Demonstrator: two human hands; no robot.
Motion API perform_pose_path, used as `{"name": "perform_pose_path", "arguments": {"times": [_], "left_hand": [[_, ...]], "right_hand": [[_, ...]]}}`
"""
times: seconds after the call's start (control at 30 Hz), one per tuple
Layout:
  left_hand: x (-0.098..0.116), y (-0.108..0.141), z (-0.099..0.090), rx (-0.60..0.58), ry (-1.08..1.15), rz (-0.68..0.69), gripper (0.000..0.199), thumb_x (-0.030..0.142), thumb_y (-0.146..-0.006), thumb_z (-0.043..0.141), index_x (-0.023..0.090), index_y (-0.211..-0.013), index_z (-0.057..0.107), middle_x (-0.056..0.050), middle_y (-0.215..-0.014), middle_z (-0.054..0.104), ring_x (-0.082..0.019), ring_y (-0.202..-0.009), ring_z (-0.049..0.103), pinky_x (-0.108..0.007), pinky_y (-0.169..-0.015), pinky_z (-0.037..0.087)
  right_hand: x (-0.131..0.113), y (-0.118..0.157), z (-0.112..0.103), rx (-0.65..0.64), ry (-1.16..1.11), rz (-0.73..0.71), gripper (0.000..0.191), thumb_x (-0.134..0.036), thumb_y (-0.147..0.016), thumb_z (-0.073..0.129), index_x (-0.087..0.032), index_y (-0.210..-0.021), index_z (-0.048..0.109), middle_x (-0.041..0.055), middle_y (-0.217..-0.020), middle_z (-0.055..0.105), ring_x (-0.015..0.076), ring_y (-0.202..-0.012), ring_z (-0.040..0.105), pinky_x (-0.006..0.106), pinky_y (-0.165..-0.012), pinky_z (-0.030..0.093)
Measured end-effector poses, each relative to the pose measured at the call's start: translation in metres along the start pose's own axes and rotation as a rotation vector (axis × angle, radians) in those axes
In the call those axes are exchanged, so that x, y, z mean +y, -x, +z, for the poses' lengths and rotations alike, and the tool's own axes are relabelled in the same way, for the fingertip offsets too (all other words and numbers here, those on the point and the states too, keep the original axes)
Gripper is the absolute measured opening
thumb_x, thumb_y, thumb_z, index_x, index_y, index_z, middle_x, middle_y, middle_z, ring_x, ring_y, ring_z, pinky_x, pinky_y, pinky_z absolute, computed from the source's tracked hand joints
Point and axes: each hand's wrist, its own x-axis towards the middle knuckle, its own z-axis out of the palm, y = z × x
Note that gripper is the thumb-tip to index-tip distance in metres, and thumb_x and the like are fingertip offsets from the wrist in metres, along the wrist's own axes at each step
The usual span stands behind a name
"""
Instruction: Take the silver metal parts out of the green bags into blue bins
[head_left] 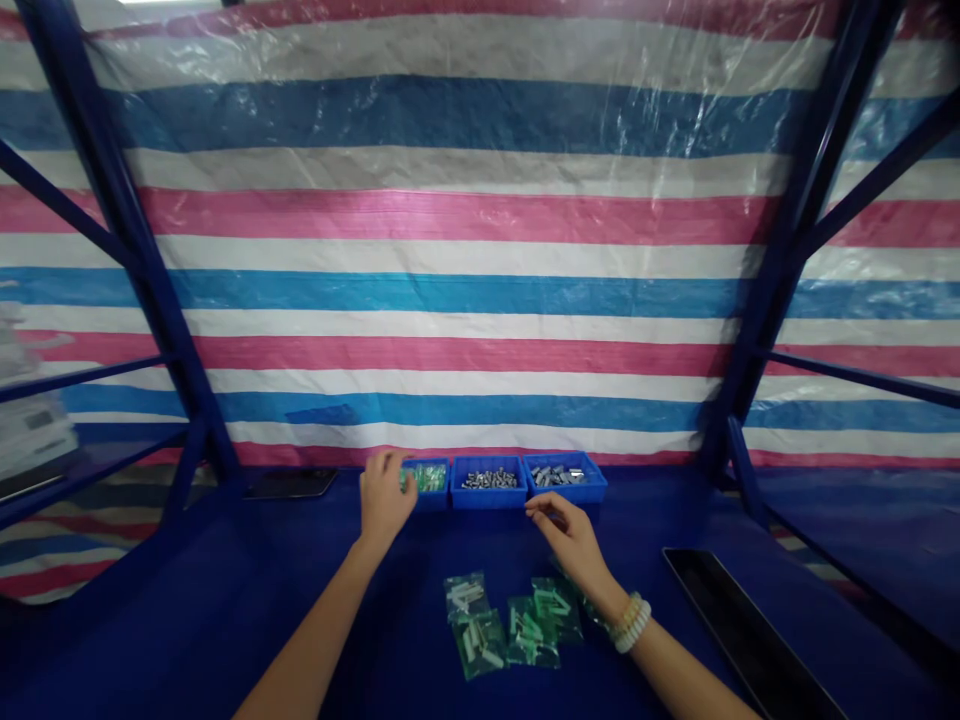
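My left hand [386,495] is at the left blue bin [431,500], which holds small green pieces [430,478]. Its thumb and fingers are apart, reaching over the bin's left side. Just in front of the right blue bin [581,493], my right hand [568,532] has thumb and fingertips pinched together; whatever they may hold is too small to see. Small metal parts fill that bin and the middle blue bin [489,498]. Between my forearms lie clear bags of white pieces [482,645] and bags of green pieces [553,605], one partly hidden by my right wrist.
A dark flat device [742,625] lies on the blue tabletop [225,590] at the right. Another dark flat object [291,484] rests at the back left. Blue metal posts [146,270] flank the table, and a striped plastic sheet [465,300] hangs behind it.
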Motion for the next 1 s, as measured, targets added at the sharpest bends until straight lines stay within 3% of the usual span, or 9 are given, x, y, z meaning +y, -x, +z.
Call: {"name": "perform_pose_path", "arguments": {"times": [0.1, 0.17, 0.2, 0.27, 0.4, 0.53, 0.63, 0.8, 1.0], "left_hand": [[0.026, 0.012, -0.004, -0.514, 0.129, 0.28, 0.016, 0.028, -0.077, 0.061, 0.021, -0.091, 0.066, -0.004, -0.086, 0.062, -0.023, -0.084, 0.059, -0.031, -0.076, 0.044], [0.037, 0.021, -0.006, -0.851, 0.181, 0.377, 0.028, 0.04, -0.068, 0.072, 0.021, -0.088, 0.067, -0.003, -0.087, 0.062, -0.022, -0.078, 0.059, -0.027, -0.067, 0.044], [0.041, 0.026, -0.007, -0.969, 0.188, 0.397, 0.035, 0.044, -0.063, 0.076, 0.021, -0.088, 0.067, -0.003, -0.089, 0.061, -0.021, -0.078, 0.059, -0.026, -0.065, 0.043], [0.045, 0.032, -0.007, -1.095, 0.198, 0.389, 0.042, 0.045, -0.057, 0.08, 0.02, -0.087, 0.066, -0.003, -0.089, 0.06, -0.021, -0.076, 0.057, -0.025, -0.061, 0.041], [0.046, 0.035, 0.002, -1.072, 0.309, 0.27, 0.031, 0.034, -0.06, 0.078, 0.02, -0.081, 0.059, 0.002, -0.073, 0.057, -0.017, -0.066, 0.053, -0.024, -0.056, 0.036], [0.05, 0.035, 0.016, -0.856, 0.537, 0.03, 0.021, 0.028, -0.07, 0.069, 0.02, -0.077, 0.051, 0.006, -0.062, 0.051, -0.013, -0.059, 0.05, -0.023, -0.056, 0.036], [0.057, 0.036, 0.022, -0.717, 0.818, -0.153, 0.028, 0.033, -0.069, 0.071, 0.019, -0.078, 0.049, 0.007, -0.065, 0.05, -0.011, -0.058, 0.05, -0.023, -0.058, 0.038], [0.072, 0.042, 0.021, -0.684, 1.121, -0.422, 0.038, 0.041, -0.067, 0.077, 0.019, -0.086, 0.053, 0.004, -0.071, 0.058, -0.012, -0.064, 0.057, -0.024, -0.061, 0.043], [0.082, 0.051, 0.021, -0.705, 1.259, -0.509, 0.036, 0.037, -0.066, 0.081, 0.018, -0.087, 0.059, -0.001, -0.081, 0.065, -0.014, -0.072, 0.062, -0.026, -0.067, 0.047]], "right_hand": [[0.0, -0.001, 0.0, 0.004, 0.015, 0.009, 0.02, -0.036, -0.084, 0.058, -0.018, -0.087, 0.067, 0.0061, -0.082, 0.07, 0.0233, -0.079, 0.065, 0.033, -0.069, 0.049], [0.0, -0.002, -0.001, 0.01, 0.024, 0.007, 0.019, -0.035, -0.084, 0.058, -0.018, -0.087, 0.067, 0.0061, -0.082, 0.069, 0.023, -0.079, 0.065, 0.032, -0.069, 0.048], [0.0, -0.002, -0.001, 0.015, 0.029, 0.005, 0.019, -0.034, -0.084, 0.058, -0.018, -0.086, 0.067, 0.0061, -0.082, 0.07, 0.0229, -0.079, 0.065, 0.032, -0.069, 0.048], [0.0, -0.002, -0.001, 0.022, 0.043, 0.002, 0.019, -0.034, -0.083, 0.059, -0.018, -0.086, 0.067, 0.0061, -0.083, 0.07, 0.0227, -0.079, 0.064, 0.032, -0.069, 0.048], [0.0, 0.0, 0.0, 0.016, 0.051, 0.001, 0.02, -0.035, -0.084, 0.058, -0.018, -0.086, 0.068, 0.0061, -0.083, 0.07, 0.0226, -0.08, 0.065, 0.033, -0.07, 0.049], [0.002, 0.0, 0.001, 0.004, 0.009, 0.026, 0.023, -0.039, -0.083, 0.06, -0.018, -0.089, 0.066, 0.0069, -0.084, 0.07, 0.0232, -0.081, 0.065, 0.034, -0.07, 0.05], [0.004, -0.001, 0.003, -0.02, -0.047, 0.082, 0.029, -0.043, -0.077, 0.066, -0.018, -0.092, 0.066, 0.006, -0.083, 0.069, 0.022, -0.079, 0.065, 0.033, -0.068, 0.051], [0.002, 0.002, 0.01, -0.167, -0.268, 0.294, 0.044, -0.05, -0.07, 0.074, -0.017, -0.098, 0.065, 0.0026, -0.075, 0.067, 0.019, -0.068, 0.065, 0.029, -0.059, 0.052], [-0.004, 0.006, 0.013, -0.25, -0.403, 0.296, 0.035, -0.042, -0.069, 0.078, -0.015, -0.088, 0.065, 0.0007, -0.067, 0.067, 0.0152, -0.062, 0.064, 0.026, -0.06, 0.049]]}}
